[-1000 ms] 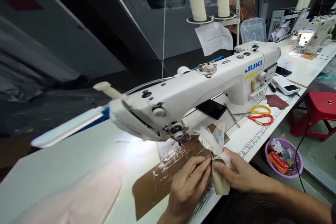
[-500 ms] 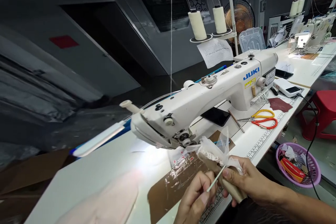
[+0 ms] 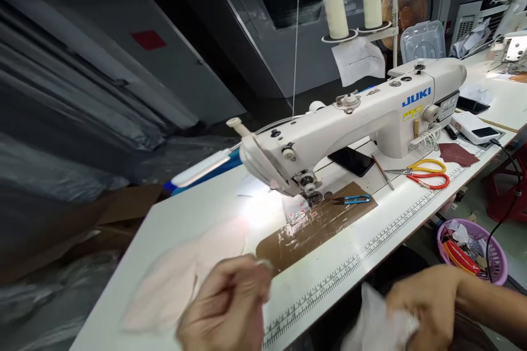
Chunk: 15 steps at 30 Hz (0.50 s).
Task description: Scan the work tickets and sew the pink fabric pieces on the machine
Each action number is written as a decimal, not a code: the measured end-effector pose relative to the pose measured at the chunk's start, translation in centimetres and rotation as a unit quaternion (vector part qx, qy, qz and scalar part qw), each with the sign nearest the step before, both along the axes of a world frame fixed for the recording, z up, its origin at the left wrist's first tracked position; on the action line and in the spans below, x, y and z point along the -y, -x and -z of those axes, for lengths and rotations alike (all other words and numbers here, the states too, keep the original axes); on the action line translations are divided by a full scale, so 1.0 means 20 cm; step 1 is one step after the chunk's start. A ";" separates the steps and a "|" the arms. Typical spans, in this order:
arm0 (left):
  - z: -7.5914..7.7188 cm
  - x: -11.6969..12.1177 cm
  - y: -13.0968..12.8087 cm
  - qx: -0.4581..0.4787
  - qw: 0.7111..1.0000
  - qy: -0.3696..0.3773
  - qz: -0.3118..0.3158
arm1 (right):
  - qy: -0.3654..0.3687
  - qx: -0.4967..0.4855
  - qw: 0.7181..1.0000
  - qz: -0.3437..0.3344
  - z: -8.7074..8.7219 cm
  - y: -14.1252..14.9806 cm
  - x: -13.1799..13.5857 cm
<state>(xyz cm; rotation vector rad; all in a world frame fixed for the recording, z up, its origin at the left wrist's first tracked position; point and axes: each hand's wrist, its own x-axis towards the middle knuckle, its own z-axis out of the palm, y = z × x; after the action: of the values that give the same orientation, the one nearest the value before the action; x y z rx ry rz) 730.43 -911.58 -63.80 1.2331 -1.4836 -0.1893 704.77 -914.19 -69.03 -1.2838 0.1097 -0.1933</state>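
Observation:
My left hand point(image 3: 226, 304) is raised over the front of the table, fingers closed in a pinch. A small pale bit shows at the fingertips, too blurred to name. Low on the right, off the table's front edge, my right hand point(image 3: 430, 301) is closed on a thin white cloth point(image 3: 376, 318), smeared by motion. Ahead stands a white sewing machine point(image 3: 329, 137), its lamp lighting the table. Beneath its needle area lies a brown board point(image 3: 296, 241) with shiny clear film on it. Blue thread snips point(image 3: 352, 199) rest on the board.
Orange-and-red scissors point(image 3: 430, 173), a brown pen-like stick point(image 3: 382, 171) and a black phone point(image 3: 351, 161) lie by the machine. A pale pink cloth piece point(image 3: 164, 290) is at left. A purple basket point(image 3: 500, 258) of scraps stands below right. Thread cones point(image 3: 335, 11) stand behind.
My hands have moved apart: the left went left, the right moved down and right with the white cloth. The brown rolled piece between them is out of sight. The view turned left and down.

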 end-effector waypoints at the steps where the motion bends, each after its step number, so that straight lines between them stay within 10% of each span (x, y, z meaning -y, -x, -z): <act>1: 0.01 0.00 0.02 -0.008 1.000 -0.022 0.005 | -0.014 -0.021 0.999 0.033 -0.03 0.02 0.03; 7: 0.11 0.05 -0.03 0.182 0.980 -0.044 -0.070 | 0.089 -0.082 0.935 0.334 -0.08 0.04 0.22; 15: 0.31 0.10 -0.02 0.353 0.930 -0.032 -0.094 | 0.290 -0.210 0.866 0.350 -0.05 -0.05 0.26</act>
<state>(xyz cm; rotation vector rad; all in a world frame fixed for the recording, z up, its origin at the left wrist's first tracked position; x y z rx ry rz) 730.75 -913.56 -70.05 1.5804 -1.9554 0.3810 705.84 -919.32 -68.08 -1.8316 0.9660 -0.6007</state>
